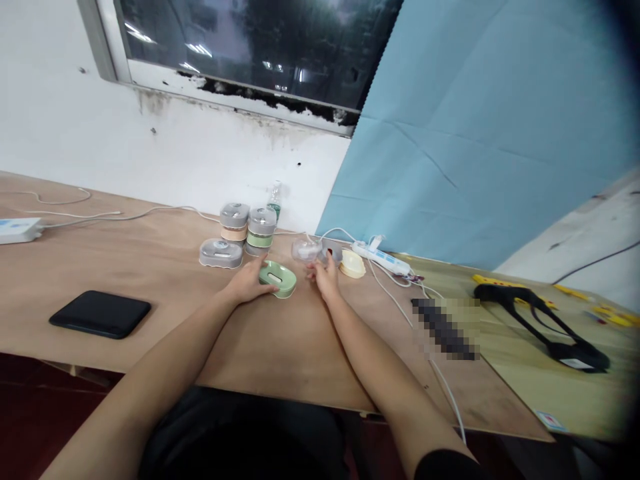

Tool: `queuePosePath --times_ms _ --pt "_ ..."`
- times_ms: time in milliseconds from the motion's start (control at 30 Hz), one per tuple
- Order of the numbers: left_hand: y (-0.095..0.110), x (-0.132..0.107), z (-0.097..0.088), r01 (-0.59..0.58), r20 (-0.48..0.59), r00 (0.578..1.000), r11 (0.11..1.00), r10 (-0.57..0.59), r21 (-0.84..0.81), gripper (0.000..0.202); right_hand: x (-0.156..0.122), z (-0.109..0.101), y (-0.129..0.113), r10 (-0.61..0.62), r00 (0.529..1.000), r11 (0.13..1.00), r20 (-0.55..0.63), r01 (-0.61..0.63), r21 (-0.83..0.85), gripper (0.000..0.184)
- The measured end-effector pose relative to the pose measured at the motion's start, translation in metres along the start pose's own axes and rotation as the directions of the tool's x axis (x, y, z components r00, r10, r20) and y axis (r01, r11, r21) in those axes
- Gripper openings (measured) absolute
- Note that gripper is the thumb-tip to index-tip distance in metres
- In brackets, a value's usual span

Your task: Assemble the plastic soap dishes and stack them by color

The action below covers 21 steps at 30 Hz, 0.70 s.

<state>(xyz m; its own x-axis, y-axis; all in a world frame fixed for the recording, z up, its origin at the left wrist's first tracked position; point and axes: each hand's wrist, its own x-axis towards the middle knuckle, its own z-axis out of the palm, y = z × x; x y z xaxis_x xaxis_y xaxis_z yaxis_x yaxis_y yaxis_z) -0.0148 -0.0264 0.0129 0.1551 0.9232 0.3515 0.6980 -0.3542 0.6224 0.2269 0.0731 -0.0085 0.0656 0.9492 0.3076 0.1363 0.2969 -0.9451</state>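
Note:
My left hand (pixel 249 281) rests on the wooden table (pixel 165 313) and grips the left side of a green oval box (pixel 279 277). My right hand (pixel 325 273) reaches just right of it, fingertips touching a clear plastic lid (pixel 306 250). A small grey piece (pixel 334 251) lies behind the right hand, and a cream oval piece (pixel 353 263) sits to its right. Behind the left hand stand two stacks of grey-lidded boxes (pixel 248 228), and a single grey-lidded box (pixel 221 253) lies in front of them.
A black tablet (pixel 100 313) lies at the left front. A white power strip (pixel 381 257) with cables runs to the right. A second power strip (pixel 17 229) sits far left. A black strap device (pixel 545 323) lies on the yellow mat at right. A bottle (pixel 274 197) stands by the wall.

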Motion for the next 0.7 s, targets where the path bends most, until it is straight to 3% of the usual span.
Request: queuePosePath --times_ms 100,400,533,700 --pt "0.000 0.000 -0.001 -0.001 -0.001 1.000 1.000 0.001 0.003 0.100 -0.001 -0.001 -0.001 0.039 0.999 0.999 0.005 -0.039 -0.037 0.072" --pt "-0.002 -0.001 0.000 -0.004 0.010 1.000 1.000 0.004 0.021 0.099 0.000 -0.007 0.012 -0.145 0.983 0.932 0.115 0.175 -0.317 0.044" --pt "-0.002 0.000 0.001 -0.021 -0.002 1.000 0.999 0.021 0.034 0.092 0.002 -0.007 0.015 -0.210 0.969 0.876 0.132 0.246 -0.415 0.041" --pt "0.000 0.001 0.001 -0.089 -0.008 0.996 0.994 0.089 0.058 0.079 0.006 -0.002 0.006 -0.213 0.969 0.785 0.122 0.244 -0.570 0.043"
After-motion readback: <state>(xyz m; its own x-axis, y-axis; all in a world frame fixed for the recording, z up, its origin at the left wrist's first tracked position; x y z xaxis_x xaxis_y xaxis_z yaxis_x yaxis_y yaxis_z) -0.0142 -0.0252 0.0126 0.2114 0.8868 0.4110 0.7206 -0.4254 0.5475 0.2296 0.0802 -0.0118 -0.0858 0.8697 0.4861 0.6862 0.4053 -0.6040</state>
